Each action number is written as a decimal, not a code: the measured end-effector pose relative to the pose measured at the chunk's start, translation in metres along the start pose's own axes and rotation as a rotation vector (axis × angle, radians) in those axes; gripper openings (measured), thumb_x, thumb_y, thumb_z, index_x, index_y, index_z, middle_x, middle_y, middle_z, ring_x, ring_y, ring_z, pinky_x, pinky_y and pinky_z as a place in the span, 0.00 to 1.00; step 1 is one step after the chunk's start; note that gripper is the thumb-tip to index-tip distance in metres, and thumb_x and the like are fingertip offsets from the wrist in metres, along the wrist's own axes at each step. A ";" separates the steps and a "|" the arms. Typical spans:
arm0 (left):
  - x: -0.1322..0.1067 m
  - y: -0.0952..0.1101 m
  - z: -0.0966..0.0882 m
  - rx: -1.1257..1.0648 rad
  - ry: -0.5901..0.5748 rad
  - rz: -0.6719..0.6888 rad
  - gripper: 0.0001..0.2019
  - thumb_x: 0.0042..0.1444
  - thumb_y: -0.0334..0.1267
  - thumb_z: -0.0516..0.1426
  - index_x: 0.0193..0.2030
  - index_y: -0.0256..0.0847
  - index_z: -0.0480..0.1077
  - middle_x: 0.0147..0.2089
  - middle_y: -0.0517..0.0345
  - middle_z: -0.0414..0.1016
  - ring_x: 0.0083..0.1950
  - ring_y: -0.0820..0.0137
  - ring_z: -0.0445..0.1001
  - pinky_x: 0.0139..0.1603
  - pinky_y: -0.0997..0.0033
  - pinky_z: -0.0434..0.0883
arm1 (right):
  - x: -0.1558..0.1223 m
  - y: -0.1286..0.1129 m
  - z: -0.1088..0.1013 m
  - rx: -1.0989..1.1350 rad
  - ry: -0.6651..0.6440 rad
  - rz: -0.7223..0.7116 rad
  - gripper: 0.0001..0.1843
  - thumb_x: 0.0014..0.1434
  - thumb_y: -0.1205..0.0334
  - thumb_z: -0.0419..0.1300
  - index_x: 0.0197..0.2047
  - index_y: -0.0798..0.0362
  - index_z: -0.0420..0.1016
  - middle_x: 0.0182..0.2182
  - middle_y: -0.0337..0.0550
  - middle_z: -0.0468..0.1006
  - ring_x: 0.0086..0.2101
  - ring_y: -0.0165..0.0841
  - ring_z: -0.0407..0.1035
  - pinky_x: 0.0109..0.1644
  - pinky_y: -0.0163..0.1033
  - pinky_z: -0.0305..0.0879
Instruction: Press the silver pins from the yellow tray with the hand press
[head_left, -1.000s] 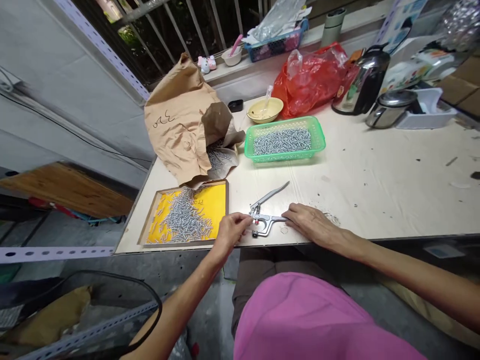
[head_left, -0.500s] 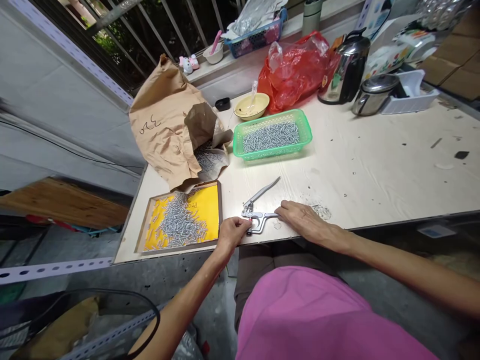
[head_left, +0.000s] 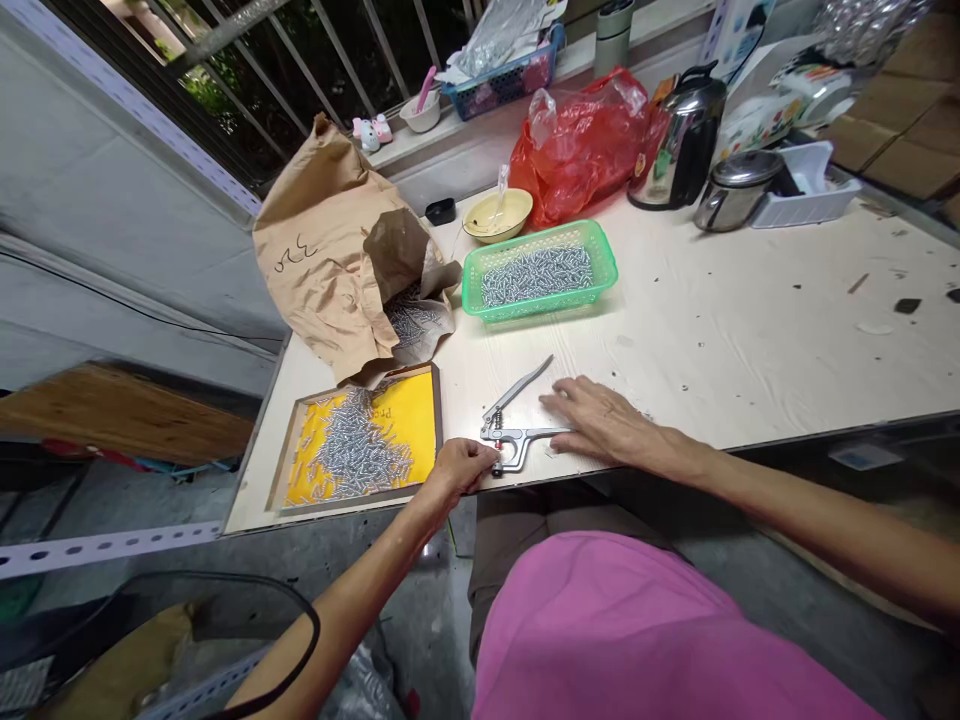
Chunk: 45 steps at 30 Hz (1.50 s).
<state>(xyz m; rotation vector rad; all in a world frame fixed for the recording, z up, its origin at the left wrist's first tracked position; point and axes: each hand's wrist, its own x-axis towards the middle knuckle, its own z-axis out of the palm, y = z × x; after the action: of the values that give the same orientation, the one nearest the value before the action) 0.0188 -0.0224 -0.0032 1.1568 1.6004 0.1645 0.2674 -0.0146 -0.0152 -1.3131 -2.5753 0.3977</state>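
Snap fastener pliers (head_left: 520, 436) lie on the table near its front edge, handles spread apart, with a coil spring between them at the pivot end. My left hand (head_left: 460, 466) is at the jaw end, thumb and fingertips pinched together; whatever they hold is too small to make out. Over the end of the lower handle is my right hand (head_left: 600, 420), fingers spread and holding nothing. To the left, a shallow tray (head_left: 439, 415) with a yellow bottom carries a heap of small silver metal pieces (head_left: 356, 445), slim and short.
Behind the pliers stands a green plastic basket (head_left: 540, 310) of similar small pieces. A brown paper bag (head_left: 315, 270) spills more beside the tray. Farther back are a yellow bowl (head_left: 517, 205), a red plastic bag (head_left: 577, 150), a kettle (head_left: 682, 140) and a steel pot (head_left: 739, 195).
My right hand has lifted and spread its fingers, shifting slightly away over the lower handle. My left hand stays pinched by the jaws. The whole view has shifted slightly.
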 end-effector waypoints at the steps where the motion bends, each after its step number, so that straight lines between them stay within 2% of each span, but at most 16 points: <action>1: -0.001 0.000 0.000 0.009 -0.005 0.002 0.18 0.46 0.48 0.59 0.17 0.39 0.61 0.10 0.69 0.53 0.12 0.81 0.48 0.16 0.76 0.43 | 0.004 0.005 -0.002 -0.025 0.014 -0.012 0.32 0.56 0.47 0.60 0.59 0.55 0.62 0.57 0.59 0.62 0.54 0.47 0.58 0.51 0.49 0.60; 4: -0.003 0.000 0.000 0.037 0.003 -0.006 0.17 0.47 0.48 0.59 0.18 0.38 0.62 0.10 0.69 0.54 0.12 0.82 0.49 0.16 0.76 0.44 | 0.019 0.022 -0.002 -0.086 -0.048 -0.055 0.51 0.46 0.38 0.64 0.65 0.57 0.53 0.64 0.64 0.49 0.62 0.56 0.43 0.59 0.60 0.50; 7: -0.005 0.000 0.000 0.065 0.035 -0.017 0.17 0.47 0.48 0.59 0.19 0.37 0.64 0.11 0.69 0.55 0.13 0.82 0.49 0.16 0.77 0.46 | 0.032 0.030 0.001 -0.105 -0.164 -0.086 0.56 0.42 0.34 0.64 0.66 0.58 0.52 0.64 0.65 0.51 0.63 0.58 0.42 0.60 0.63 0.46; 10: -0.005 -0.001 0.001 0.091 0.051 -0.015 0.18 0.47 0.49 0.59 0.19 0.37 0.65 0.11 0.68 0.55 0.13 0.82 0.50 0.16 0.77 0.48 | 0.039 0.030 0.000 -0.115 -0.176 -0.113 0.55 0.43 0.33 0.62 0.64 0.60 0.54 0.60 0.66 0.57 0.59 0.56 0.50 0.59 0.63 0.48; 15: -0.005 -0.001 0.003 0.112 0.073 -0.025 0.16 0.49 0.48 0.58 0.21 0.37 0.67 0.11 0.69 0.55 0.13 0.81 0.50 0.16 0.77 0.48 | 0.044 0.025 -0.007 -0.162 -0.146 -0.131 0.51 0.42 0.34 0.63 0.59 0.62 0.60 0.49 0.59 0.67 0.48 0.50 0.60 0.54 0.58 0.53; 20: -0.008 -0.001 0.003 0.176 0.083 -0.030 0.17 0.53 0.49 0.55 0.22 0.37 0.68 0.12 0.68 0.56 0.13 0.78 0.53 0.18 0.75 0.51 | 0.042 0.019 -0.009 -0.179 -0.210 -0.107 0.34 0.46 0.39 0.64 0.45 0.59 0.70 0.43 0.54 0.69 0.44 0.46 0.61 0.45 0.47 0.58; 23: -0.016 -0.002 0.006 0.381 0.244 0.125 0.18 0.56 0.48 0.53 0.24 0.37 0.69 0.19 0.61 0.65 0.21 0.75 0.63 0.24 0.74 0.58 | 0.034 0.013 -0.011 -0.167 -0.201 -0.094 0.24 0.50 0.46 0.64 0.41 0.58 0.71 0.42 0.53 0.69 0.43 0.43 0.61 0.43 0.44 0.57; 25: -0.021 0.001 0.012 0.543 0.394 0.337 0.14 0.59 0.44 0.53 0.31 0.37 0.72 0.30 0.56 0.71 0.31 0.71 0.69 0.32 0.72 0.63 | 0.029 0.009 -0.014 -0.155 -0.186 -0.106 0.20 0.53 0.49 0.63 0.40 0.58 0.70 0.41 0.52 0.69 0.42 0.42 0.61 0.43 0.43 0.56; 27: -0.021 0.008 0.020 0.686 0.465 0.557 0.10 0.60 0.41 0.52 0.40 0.39 0.72 0.40 0.53 0.72 0.42 0.67 0.70 0.40 0.69 0.66 | 0.026 0.005 -0.016 -0.144 -0.179 -0.118 0.17 0.56 0.52 0.62 0.39 0.59 0.70 0.41 0.52 0.69 0.42 0.41 0.62 0.45 0.43 0.56; 30: -0.010 0.025 0.033 0.859 0.445 0.762 0.15 0.59 0.41 0.55 0.51 0.40 0.67 0.49 0.50 0.70 0.51 0.61 0.66 0.47 0.62 0.68 | 0.023 0.001 -0.017 -0.134 -0.181 -0.103 0.17 0.56 0.53 0.61 0.41 0.59 0.70 0.41 0.52 0.70 0.42 0.40 0.62 0.45 0.43 0.56; 33: 0.009 0.039 0.038 0.935 0.343 0.832 0.23 0.56 0.39 0.58 0.58 0.39 0.60 0.57 0.47 0.65 0.57 0.58 0.63 0.54 0.57 0.66 | 0.022 -0.001 -0.016 -0.117 -0.178 -0.055 0.22 0.54 0.51 0.63 0.46 0.59 0.69 0.43 0.52 0.69 0.44 0.42 0.62 0.45 0.44 0.57; 36: 0.021 0.045 0.035 0.962 0.194 0.862 0.25 0.56 0.39 0.58 0.59 0.40 0.57 0.57 0.47 0.65 0.56 0.60 0.64 0.56 0.56 0.65 | 0.023 -0.003 -0.016 -0.100 -0.182 -0.016 0.27 0.52 0.51 0.65 0.49 0.59 0.68 0.44 0.52 0.70 0.46 0.44 0.61 0.45 0.44 0.58; 38: 0.023 0.045 0.033 0.996 0.151 0.870 0.26 0.56 0.40 0.58 0.59 0.40 0.56 0.56 0.47 0.66 0.55 0.60 0.65 0.54 0.57 0.66 | 0.024 -0.004 -0.017 -0.099 -0.198 -0.006 0.26 0.52 0.53 0.66 0.49 0.60 0.68 0.43 0.52 0.71 0.45 0.43 0.62 0.45 0.43 0.59; 41: 0.023 0.045 0.033 1.074 0.182 0.825 0.25 0.56 0.40 0.58 0.58 0.37 0.57 0.54 0.45 0.66 0.53 0.58 0.65 0.50 0.57 0.68 | 0.028 -0.006 -0.017 -0.111 -0.230 -0.018 0.20 0.54 0.56 0.65 0.46 0.60 0.69 0.41 0.52 0.71 0.44 0.42 0.63 0.46 0.42 0.59; 45: 0.022 0.045 0.039 1.117 0.229 0.763 0.17 0.58 0.38 0.55 0.53 0.36 0.61 0.49 0.47 0.68 0.50 0.59 0.65 0.47 0.59 0.68 | 0.032 -0.005 -0.011 -0.124 -0.221 -0.044 0.12 0.57 0.62 0.61 0.42 0.60 0.70 0.40 0.51 0.71 0.43 0.39 0.64 0.45 0.41 0.58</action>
<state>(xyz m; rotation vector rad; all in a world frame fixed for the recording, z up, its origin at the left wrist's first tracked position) 0.0782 -0.0008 -0.0048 2.6715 1.3317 -0.1502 0.2486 0.0104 -0.0010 -1.3163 -2.8476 0.4009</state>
